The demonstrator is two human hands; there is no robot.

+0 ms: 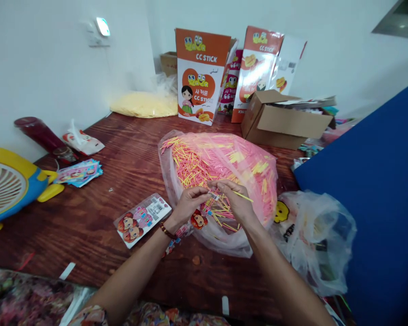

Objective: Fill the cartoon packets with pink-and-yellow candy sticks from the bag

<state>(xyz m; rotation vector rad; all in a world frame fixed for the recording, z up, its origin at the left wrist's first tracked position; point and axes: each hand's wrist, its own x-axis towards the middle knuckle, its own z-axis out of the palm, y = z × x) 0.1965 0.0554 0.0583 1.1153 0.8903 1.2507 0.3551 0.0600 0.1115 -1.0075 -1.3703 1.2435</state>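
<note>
My left hand (190,203) is closed in a pinch on the top of a small printed packet (199,220), which shows a red-haired cartoon figure. More of the printed packaging lies under my left wrist. My right hand (236,199) is closed beside it, with a thin yellow stick (243,196) poking out past the fingers. The fingertips of both hands nearly meet at the packet's edge. Just beyond and beneath them, a large clear plastic bag (166,158) lies open, heaped with pink and yellow sticks (190,170).
A flat cartoon-printed pack (143,219) lies left of my hands. Farther left are blue packets (80,172), a tissue pack (85,141) and a yellow-blue fan (13,185). Cartons (199,77) and an opened cardboard box (289,120) stand behind. At right are a plastic bag (321,240) and a blue panel (370,190).
</note>
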